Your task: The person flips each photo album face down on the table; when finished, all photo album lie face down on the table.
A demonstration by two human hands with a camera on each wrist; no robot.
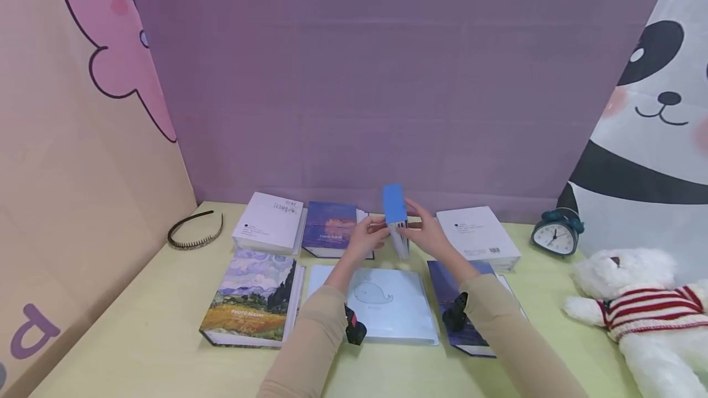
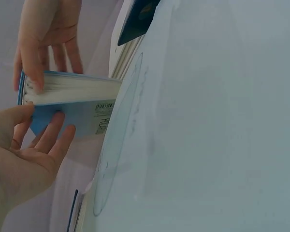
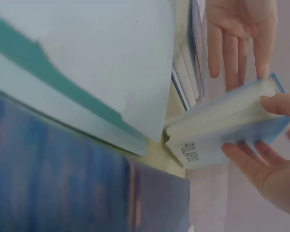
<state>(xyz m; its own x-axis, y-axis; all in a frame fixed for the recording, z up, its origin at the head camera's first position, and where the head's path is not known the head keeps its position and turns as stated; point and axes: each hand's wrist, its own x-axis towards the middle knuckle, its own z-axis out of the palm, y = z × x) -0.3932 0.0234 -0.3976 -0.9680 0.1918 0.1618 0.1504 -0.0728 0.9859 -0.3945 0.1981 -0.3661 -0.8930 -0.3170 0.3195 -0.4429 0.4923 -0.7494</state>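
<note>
A small, thick blue album (image 1: 394, 202) with white pages stands on its edge near the back of the table, between both hands. My left hand (image 1: 366, 238) holds it from the left, thumb at the edge and fingers against the cover printed with a barcode (image 2: 105, 105). From the other side my right hand (image 1: 427, 233) grips it, thumb on the page edges and fingers along the cover. The right wrist view shows black lettering low on the blue cover (image 3: 203, 153). Below the hands lies a pale blue whale-print folder (image 1: 393, 306).
A landscape photo album (image 1: 254, 300) lies left and a purple-blue album (image 1: 470, 306) under the right forearm. Behind are a white album (image 1: 271, 221), another purple album (image 1: 330, 226) and a white one (image 1: 478, 235). A headband (image 1: 193, 241), alarm clock (image 1: 555, 235) and teddy bear (image 1: 652, 318) flank them.
</note>
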